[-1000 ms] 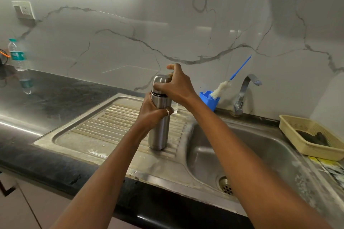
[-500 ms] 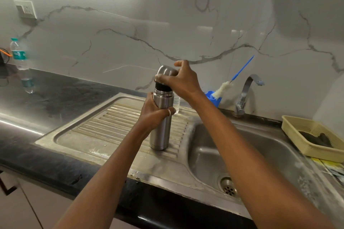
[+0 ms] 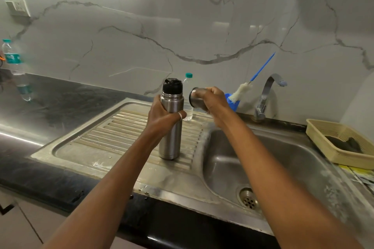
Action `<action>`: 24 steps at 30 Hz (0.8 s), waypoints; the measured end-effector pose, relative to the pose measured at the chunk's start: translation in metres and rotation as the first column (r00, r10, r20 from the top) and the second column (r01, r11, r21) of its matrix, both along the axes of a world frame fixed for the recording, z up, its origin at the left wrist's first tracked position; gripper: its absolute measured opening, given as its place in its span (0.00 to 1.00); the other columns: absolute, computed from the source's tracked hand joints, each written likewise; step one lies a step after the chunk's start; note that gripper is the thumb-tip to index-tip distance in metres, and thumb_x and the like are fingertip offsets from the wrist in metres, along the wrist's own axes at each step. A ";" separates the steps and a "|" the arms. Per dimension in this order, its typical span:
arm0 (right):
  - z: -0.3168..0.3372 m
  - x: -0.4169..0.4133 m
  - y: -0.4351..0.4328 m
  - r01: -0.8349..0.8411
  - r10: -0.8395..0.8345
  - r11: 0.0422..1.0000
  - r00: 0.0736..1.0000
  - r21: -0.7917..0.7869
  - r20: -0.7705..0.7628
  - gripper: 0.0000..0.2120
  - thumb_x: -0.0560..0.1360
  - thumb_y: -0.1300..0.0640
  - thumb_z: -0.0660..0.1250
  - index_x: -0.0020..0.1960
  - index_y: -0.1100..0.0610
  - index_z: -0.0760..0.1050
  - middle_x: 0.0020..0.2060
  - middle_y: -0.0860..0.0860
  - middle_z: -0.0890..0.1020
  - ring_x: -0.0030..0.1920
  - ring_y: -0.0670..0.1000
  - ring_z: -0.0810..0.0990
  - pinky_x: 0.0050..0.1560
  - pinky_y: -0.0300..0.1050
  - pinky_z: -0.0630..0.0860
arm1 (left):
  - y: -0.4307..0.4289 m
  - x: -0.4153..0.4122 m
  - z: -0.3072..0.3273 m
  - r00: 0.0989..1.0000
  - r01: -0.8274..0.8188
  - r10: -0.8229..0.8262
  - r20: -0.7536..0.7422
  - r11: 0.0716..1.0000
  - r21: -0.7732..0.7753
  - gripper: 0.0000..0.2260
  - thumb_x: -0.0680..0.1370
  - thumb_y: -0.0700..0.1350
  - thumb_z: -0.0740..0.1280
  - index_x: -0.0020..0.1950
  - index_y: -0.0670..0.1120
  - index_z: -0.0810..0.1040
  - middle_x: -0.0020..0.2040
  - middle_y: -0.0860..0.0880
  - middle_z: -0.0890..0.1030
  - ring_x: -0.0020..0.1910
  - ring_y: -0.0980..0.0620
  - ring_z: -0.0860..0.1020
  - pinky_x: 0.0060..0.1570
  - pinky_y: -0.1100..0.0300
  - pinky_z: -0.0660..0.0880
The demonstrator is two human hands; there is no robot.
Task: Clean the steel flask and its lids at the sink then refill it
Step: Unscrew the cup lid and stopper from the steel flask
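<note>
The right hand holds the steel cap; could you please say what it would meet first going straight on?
Probably the small plastic bottle standing behind the flask; the right hand and cap point toward it, though depth is unclear.

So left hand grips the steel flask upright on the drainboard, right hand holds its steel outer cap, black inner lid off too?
No: head view shows the black inner lid seated on the cylindrical steel flask, not off. The rest holds.
</note>
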State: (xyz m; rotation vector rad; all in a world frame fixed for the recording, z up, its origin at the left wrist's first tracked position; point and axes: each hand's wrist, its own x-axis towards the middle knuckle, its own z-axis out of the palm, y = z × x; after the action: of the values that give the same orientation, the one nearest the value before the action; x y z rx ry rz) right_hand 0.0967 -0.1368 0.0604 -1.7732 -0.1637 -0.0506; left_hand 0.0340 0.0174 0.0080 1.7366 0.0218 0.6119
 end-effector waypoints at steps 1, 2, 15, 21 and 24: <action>-0.010 0.002 -0.001 -0.006 0.006 1.000 1.000 -0.018 -0.009 0.18 0.72 0.48 0.74 0.59 0.52 0.75 0.53 0.51 0.81 0.55 0.53 0.80 0.55 0.50 0.80 | 0.003 0.002 0.001 1.000 -0.024 0.024 -0.001 1.000 -0.019 0.28 0.68 0.40 0.80 0.64 0.47 0.72 0.52 0.48 0.81 0.51 0.51 0.80 0.46 0.58 0.76; -0.017 0.002 0.000 -0.022 0.022 0.999 1.000 -0.036 -0.010 0.19 0.71 0.48 0.75 0.59 0.51 0.75 0.54 0.51 0.81 0.56 0.53 0.80 0.57 0.51 0.81 | 0.007 0.005 0.002 0.999 -0.048 0.048 -0.006 0.998 -0.035 0.28 0.67 0.40 0.80 0.64 0.47 0.73 0.52 0.48 0.81 0.50 0.50 0.81 0.45 0.58 0.76; -0.050 -0.014 0.051 -0.190 0.261 0.737 0.965 -0.648 0.014 0.14 0.74 0.56 0.72 0.56 0.61 0.77 0.51 0.57 0.82 0.50 0.54 0.80 0.54 0.54 0.80 | 0.077 0.014 0.003 0.989 -0.150 0.149 -0.020 0.987 -0.064 0.29 0.68 0.38 0.80 0.64 0.47 0.72 0.53 0.46 0.81 0.50 0.50 0.81 0.45 0.56 0.76; -0.063 -0.015 0.065 -0.247 0.333 0.590 0.942 -0.769 -0.048 0.17 0.71 0.55 0.74 0.57 0.61 0.77 0.51 0.57 0.82 0.51 0.55 0.80 0.52 0.54 0.80 | 0.083 0.018 0.001 0.990 -0.140 0.139 -0.022 0.990 -0.027 0.30 0.68 0.39 0.79 0.67 0.48 0.71 0.54 0.46 0.80 0.51 0.49 0.80 0.47 0.56 0.77; -0.067 -0.014 0.069 -0.252 0.351 0.536 0.934 -0.806 -0.059 0.19 0.71 0.54 0.75 0.58 0.60 0.76 0.52 0.56 0.81 0.52 0.55 0.79 0.53 0.52 0.80 | 0.083 0.017 0.002 0.991 -0.129 0.129 -0.021 0.991 -0.027 0.30 0.69 0.38 0.78 0.68 0.47 0.70 0.54 0.47 0.79 0.51 0.51 0.80 0.45 0.59 0.75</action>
State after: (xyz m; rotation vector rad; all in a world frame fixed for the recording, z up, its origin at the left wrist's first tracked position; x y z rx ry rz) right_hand 0.0829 -0.0675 -0.0066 -2.6425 -0.6712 0.2204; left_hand 0.0511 0.1005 0.0099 1.7232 0.1568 0.6860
